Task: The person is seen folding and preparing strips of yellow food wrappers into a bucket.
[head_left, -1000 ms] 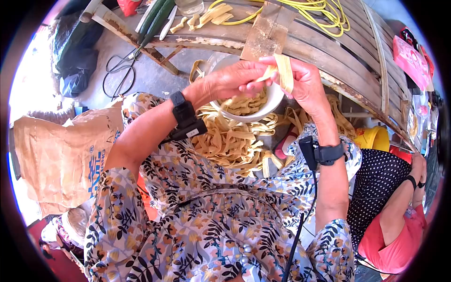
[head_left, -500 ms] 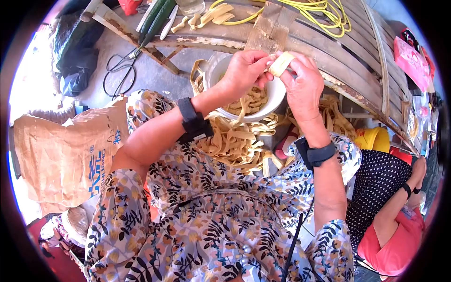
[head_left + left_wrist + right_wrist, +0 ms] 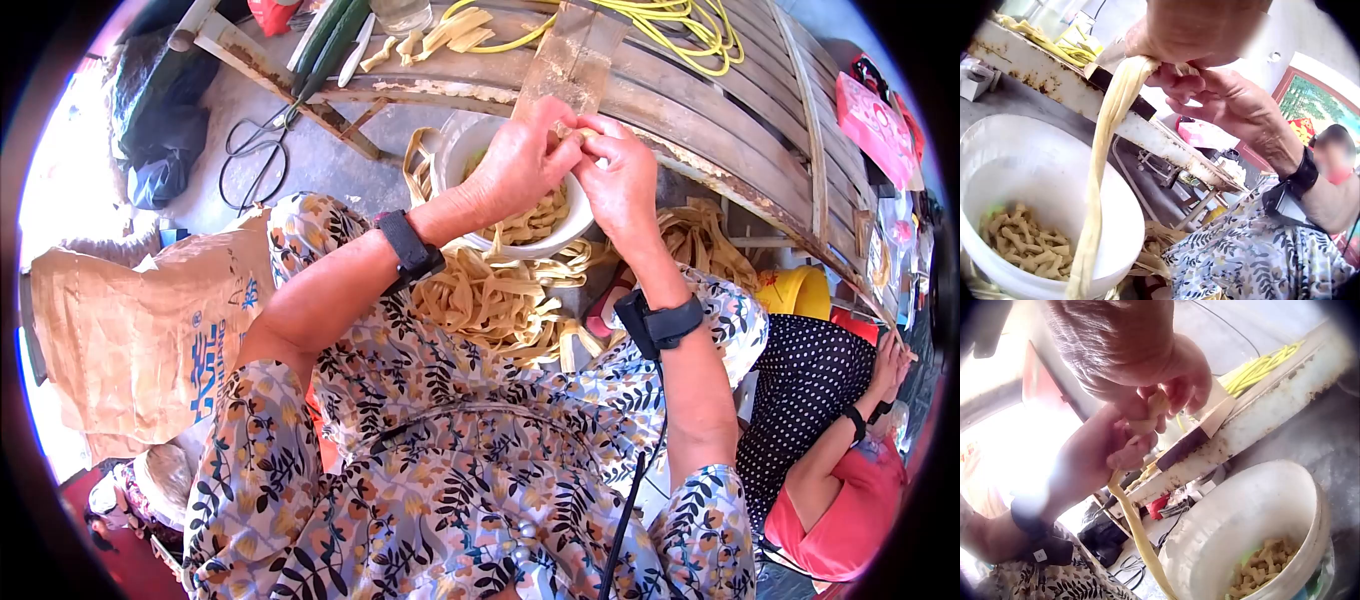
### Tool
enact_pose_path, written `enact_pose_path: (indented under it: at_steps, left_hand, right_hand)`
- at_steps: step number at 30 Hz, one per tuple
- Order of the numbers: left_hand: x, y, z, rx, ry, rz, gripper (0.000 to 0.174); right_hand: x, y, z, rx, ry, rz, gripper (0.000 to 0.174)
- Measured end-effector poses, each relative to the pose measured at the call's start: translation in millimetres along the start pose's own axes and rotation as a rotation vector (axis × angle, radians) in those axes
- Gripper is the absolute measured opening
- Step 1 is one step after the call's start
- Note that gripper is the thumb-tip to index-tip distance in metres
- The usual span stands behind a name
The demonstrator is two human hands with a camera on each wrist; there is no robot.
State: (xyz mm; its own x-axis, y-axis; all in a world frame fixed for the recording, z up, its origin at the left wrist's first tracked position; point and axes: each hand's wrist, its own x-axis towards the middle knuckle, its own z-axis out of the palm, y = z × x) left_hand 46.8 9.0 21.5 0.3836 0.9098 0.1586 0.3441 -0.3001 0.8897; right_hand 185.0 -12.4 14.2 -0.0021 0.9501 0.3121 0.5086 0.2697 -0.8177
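My left hand (image 3: 520, 165) and right hand (image 3: 622, 185) meet above the white bucket (image 3: 1041, 159), fingertips close together. Between them they pinch a long, flat pale yellow strip (image 3: 1107, 137). One end of it hangs from the left hand across the bucket's mouth in the left wrist view. A bent part of the strip (image 3: 1144, 425) shows among the fingers in the right wrist view; fingers hide much of it. Small knotted pale pieces (image 3: 1029, 247) lie in the bottom of the bucket. A heap of similar loose strips (image 3: 490, 305) lies on the floor nearer my lap.
A slatted wooden bench (image 3: 680, 120) with a rusty edge runs behind the bucket. On it lie a yellow hose (image 3: 705, 45), green cucumbers (image 3: 335, 45) and short strip pieces (image 3: 455, 35). A brown paper sack (image 3: 140, 340) stands at left. Another person (image 3: 845, 480) sits at right.
The strip hung broad over the right fingers, then curved into a loop around them. Now the hands are closer together, and that part is mostly hidden between the fingertips.
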Motion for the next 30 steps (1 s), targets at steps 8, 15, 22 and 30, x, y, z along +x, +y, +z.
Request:
enact_pose_path:
  at_steps: [8,15,22,30]
  left_hand:
    - [3.4,5.5,-14.5,-0.905,-0.191,-0.390,0.018]
    - [1.3,6.2,-18.4,-0.727,-0.303,-0.300,0.022]
    - [-1.6,4.7,-22.8,-0.415,-0.330,-0.172,0.024]
    - [-3.6,6.1,-23.7,-0.315,-0.351,-0.096,0.023]
  right_hand:
    - [7.7,-15.9,-17.8,0.706,0.148,0.202,0.008]
    - [15.9,2.4,-33.8,0.910,0.241,0.462,0.009]
    - [13.4,-1.5,-37.1,0.850,0.174,0.518,0.014]
    - [13.9,0.1,-39.2,0.851,0.119,0.501,0.018]
